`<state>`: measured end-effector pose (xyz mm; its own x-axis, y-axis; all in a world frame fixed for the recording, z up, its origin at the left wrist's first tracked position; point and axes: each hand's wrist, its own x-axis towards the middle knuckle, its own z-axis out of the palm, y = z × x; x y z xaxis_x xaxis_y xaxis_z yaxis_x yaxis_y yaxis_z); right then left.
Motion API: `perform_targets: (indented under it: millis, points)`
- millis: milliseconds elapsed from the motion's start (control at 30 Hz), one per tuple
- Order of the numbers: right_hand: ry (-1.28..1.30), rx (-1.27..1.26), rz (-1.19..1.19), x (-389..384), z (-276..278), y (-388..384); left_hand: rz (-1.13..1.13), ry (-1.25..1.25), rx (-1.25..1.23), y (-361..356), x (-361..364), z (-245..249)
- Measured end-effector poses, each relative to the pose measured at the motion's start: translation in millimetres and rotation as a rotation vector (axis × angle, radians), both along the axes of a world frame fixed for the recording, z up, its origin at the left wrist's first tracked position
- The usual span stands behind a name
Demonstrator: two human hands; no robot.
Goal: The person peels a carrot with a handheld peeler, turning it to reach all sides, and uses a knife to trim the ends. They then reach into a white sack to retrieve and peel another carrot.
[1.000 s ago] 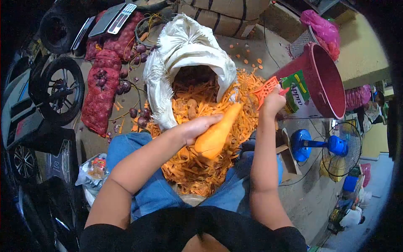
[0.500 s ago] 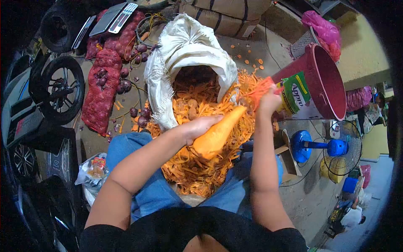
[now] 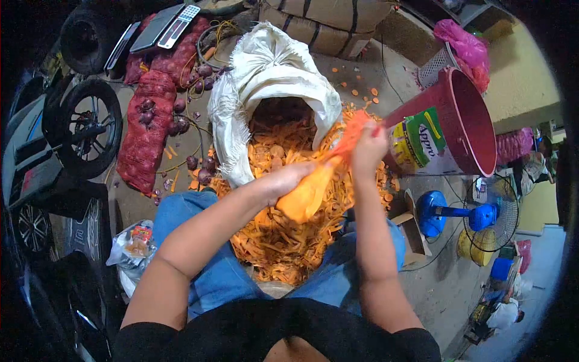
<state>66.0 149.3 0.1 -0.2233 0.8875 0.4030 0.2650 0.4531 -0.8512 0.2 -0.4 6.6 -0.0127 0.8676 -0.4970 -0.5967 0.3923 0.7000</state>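
Note:
My left hand [image 3: 292,180] is closed around the thick end of a large peeled carrot [image 3: 306,198] over a heap of peelings. In my right hand [image 3: 369,152] is a red-orange peeler [image 3: 351,137], smeared by motion. It is at the carrot's far, narrow end, and its blade cannot be made out. Orange peelings [image 3: 283,256] are piled between my knees and reach into the mouth of a white woven sack [image 3: 274,75]. A few rounder carrot pieces lie among them.
A tilted maroon bucket [image 3: 419,105] stands close to my right hand. Further right are a blue fan [image 3: 461,208] and a cardboard box [image 3: 415,235]. Net bags of red onions [image 3: 146,133], a scale [image 3: 163,30] and a motorbike wheel [image 3: 89,130] are on the left.
My right hand has moved slightly left and down, bringing the peeler over the carrot's tip. The carrot has turned a little in my left hand, which stays nearly in place.

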Motion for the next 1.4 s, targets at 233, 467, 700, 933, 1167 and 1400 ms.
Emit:
perform_targets:
  millis: [233,467,700,933,1167,1400]
  points:
    - [0.271,-0.173,0.084,6.3,15.0,10.8,0.050,-0.159,-0.132,1.5,-8.5,-9.5]
    - [0.022,-0.256,0.280,-1.7,16.8,-61.6,0.276,-0.144,-0.019,6.0,-3.4,-13.5]
    - [0.011,-0.175,-0.267,16.1,-4.6,43.1,0.090,0.000,0.007,-4.4,13.5,9.1]
    - [0.274,-0.262,0.215,2.6,28.5,-25.5,0.125,-0.235,-0.063,1.3,-11.6,-6.2]
    - [-0.077,-0.023,0.199,-0.5,15.9,-42.5,0.078,-0.017,0.054,3.3,-5.1,5.4]
    - [0.059,-0.113,-0.231,22.3,3.3,47.2,0.028,-0.117,-0.018,-1.5,5.4,-5.1]
